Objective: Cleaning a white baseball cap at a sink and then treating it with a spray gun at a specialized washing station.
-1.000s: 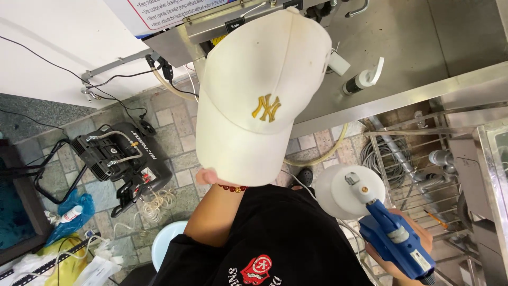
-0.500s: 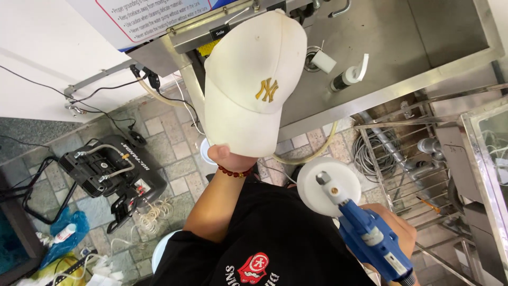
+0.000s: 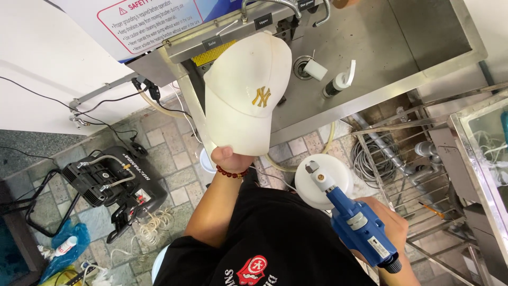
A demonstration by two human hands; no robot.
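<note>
- Fingers of my left hand (image 3: 228, 158) are shut tight on the brim of the white cap (image 3: 247, 95), and they hold it up over the steel sink (image 3: 381, 47).
- Fingers of my right hand (image 3: 389, 225) are wrapped round the grip of the blue spray tool (image 3: 360, 228), so that hand is full too.
- On the tip of the blue spray tool sits a round white head (image 3: 324, 182). It points up toward the cap but is well apart from it.
- The cap hangs with its front and gold badge facing me, just in front of the taps (image 3: 275, 10) at the back of the sink.
- I think the best way is to keep the cap low over the sink so drips fall inside and not on the tiled floor (image 3: 169, 175).
- I would hold the brim firm but not crush it, since the cap looks soft and could bend.
- I would bring the round white head close and flat to the cloth, and go slow.
- A white pump bottle (image 3: 338, 82) lies in the sink near the drain (image 3: 302, 66); I should not bump it.
- A black machine (image 3: 111, 180) with cords sits on the floor to my left, so water should stay away from it.
</note>
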